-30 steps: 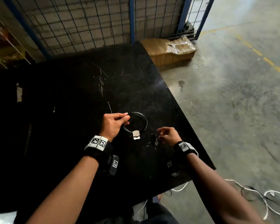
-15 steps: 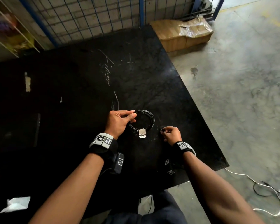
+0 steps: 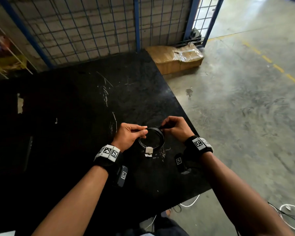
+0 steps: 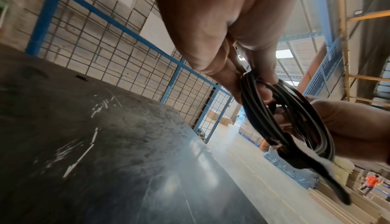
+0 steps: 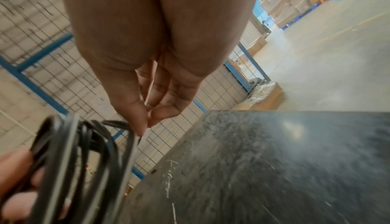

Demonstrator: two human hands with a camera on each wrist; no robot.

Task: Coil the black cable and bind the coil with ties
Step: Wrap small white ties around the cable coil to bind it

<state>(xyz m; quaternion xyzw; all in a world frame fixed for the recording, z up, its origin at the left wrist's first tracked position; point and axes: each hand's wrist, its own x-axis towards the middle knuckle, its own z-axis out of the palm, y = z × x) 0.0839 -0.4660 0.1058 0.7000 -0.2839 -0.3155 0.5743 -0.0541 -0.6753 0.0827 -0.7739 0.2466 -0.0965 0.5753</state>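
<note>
The black cable coil [image 3: 161, 140] hangs a little above the black table [image 3: 92, 106], with a small white tag [image 3: 148, 151] at its lower edge. My left hand [image 3: 144, 132] pinches the coil's left side between thumb and fingers; in the left wrist view the coil's loops [image 4: 261, 119] run through those fingers [image 4: 263, 70]. At the coil's upper right, my right hand [image 3: 163, 127] pinches a thin black tie [image 3: 161, 128]. The right wrist view shows its thumb and fingertips [image 5: 145, 122] pressed together beside the blurred coil [image 5: 84, 160].
The table's right edge [image 3: 186, 108] drops to a concrete floor. A cardboard box [image 3: 175, 58] sits on the floor by the blue wire-mesh fence [image 3: 92, 31] behind the table. White and black cables [image 3: 289, 217] lie on the floor at the lower right.
My right hand has lifted from the table surface, right of the coil, up to the coil's upper right, now pinching a tie. My left hand has kept hold of the coil.
</note>
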